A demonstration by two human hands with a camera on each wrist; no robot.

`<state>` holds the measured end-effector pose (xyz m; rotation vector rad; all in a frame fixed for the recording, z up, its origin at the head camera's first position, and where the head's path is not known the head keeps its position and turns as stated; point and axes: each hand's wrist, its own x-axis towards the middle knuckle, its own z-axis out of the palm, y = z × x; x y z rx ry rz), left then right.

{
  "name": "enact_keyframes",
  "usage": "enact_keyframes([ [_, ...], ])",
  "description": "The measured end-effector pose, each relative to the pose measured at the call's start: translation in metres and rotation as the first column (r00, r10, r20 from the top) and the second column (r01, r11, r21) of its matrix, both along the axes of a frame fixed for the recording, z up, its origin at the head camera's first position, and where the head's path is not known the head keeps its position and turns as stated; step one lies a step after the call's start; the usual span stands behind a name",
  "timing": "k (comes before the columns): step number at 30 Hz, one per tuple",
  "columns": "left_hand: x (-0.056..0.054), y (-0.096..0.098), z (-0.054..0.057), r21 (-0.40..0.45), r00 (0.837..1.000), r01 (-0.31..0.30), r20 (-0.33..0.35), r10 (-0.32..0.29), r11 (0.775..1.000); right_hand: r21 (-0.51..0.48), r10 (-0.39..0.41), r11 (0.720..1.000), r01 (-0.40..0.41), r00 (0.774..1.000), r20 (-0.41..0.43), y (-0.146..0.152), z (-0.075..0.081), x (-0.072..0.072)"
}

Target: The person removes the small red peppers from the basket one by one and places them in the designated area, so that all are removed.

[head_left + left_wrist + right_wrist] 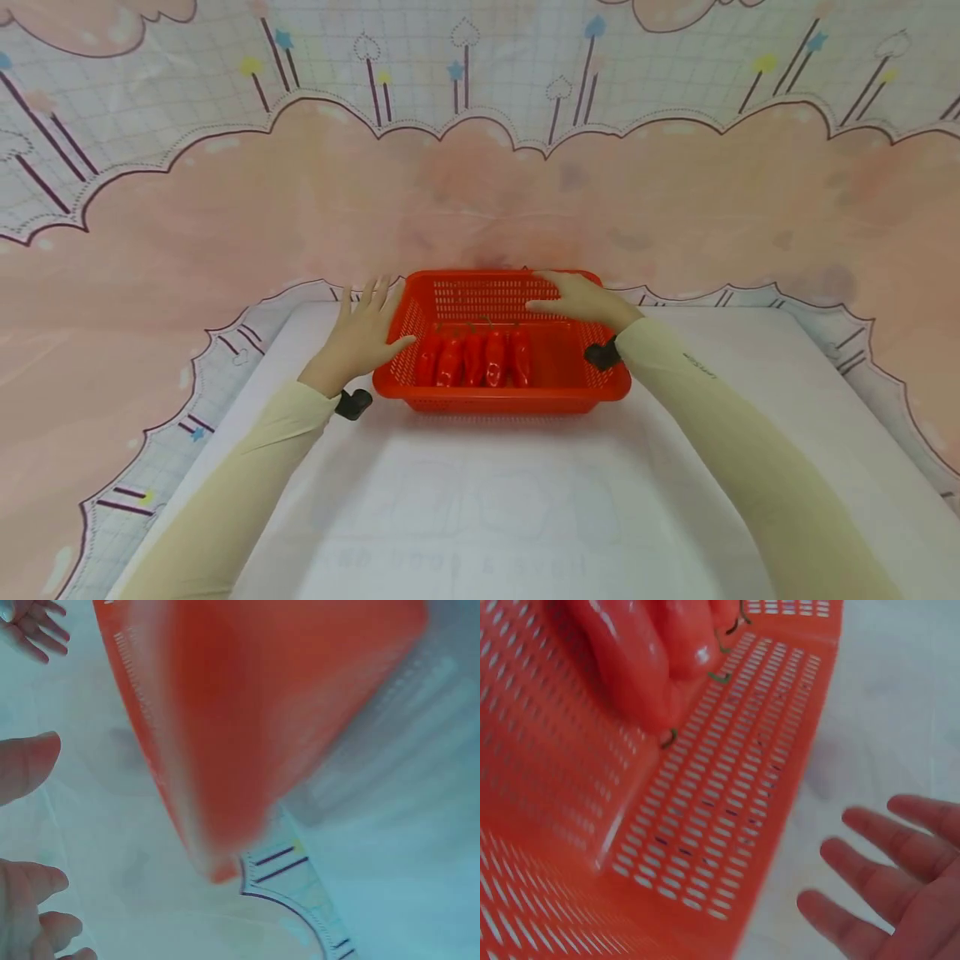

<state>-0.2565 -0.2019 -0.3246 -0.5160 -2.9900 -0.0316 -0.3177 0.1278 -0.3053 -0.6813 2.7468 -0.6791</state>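
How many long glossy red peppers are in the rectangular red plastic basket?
5, side by side in the basket: leftmost pepper near its left wall, then second pepper, third pepper, fourth pepper, and fifth pepper beside the bare right part. Any underneath would be hidden.

The white tabletop point(487, 492) runs out in front of me, pale all over, with faint letter-like marks point(450, 563) toward its near side that I can't read. Close to its far edge stands a red plastic basket point(501, 394), upright, slotted in the walls, its long side set crosswise.
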Motion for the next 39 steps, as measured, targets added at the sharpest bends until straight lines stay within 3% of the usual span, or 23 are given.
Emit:
enact_keyframes([
  [4,0.001,-0.006,-0.007,0.008,1.0,-0.022,0.013,0.021,1.0,-0.133,-0.026,0.99,0.041,0.994,0.111,0.003,-0.009,-0.007],
  [8,0.002,-0.011,-0.012,0.019,0.999,-0.038,0.021,0.038,0.999,-0.245,-0.037,0.964,0.1,0.968,0.247,0.007,-0.017,-0.012],
  [10,0.003,-0.013,-0.015,0.03,0.999,-0.043,0.018,0.042,0.999,-0.302,-0.01,0.947,0.114,0.945,0.328,0.009,-0.021,-0.015],
  [14,0.001,-0.014,-0.019,0.055,0.998,-0.053,0.025,0.052,0.997,-0.4,0.055,0.901,0.167,0.872,0.487,0.014,-0.031,-0.021],
  [19,0.0,-0.015,-0.025,0.07,0.997,-0.068,0.041,0.066,0.995,-0.43,0.074,0.87,0.242,0.798,0.598,0.017,-0.044,-0.027],
  [23,0.0,-0.015,-0.03,0.086,0.996,-0.074,0.052,0.07,0.994,-0.413,0.061,0.873,0.258,0.784,0.618,0.015,-0.053,-0.03],
  [32,-0.004,-0.009,-0.04,0.145,0.996,-0.067,0.064,0.058,0.987,-0.312,-0.081,0.887,0.34,0.78,0.62,0.004,-0.061,-0.033],
  [39,-0.007,-0.008,-0.047,0.17,0.993,-0.078,0.101,0.061,0.982,-0.273,-0.12,0.885,0.377,0.751,0.649,0.0,-0.062,-0.033],
])
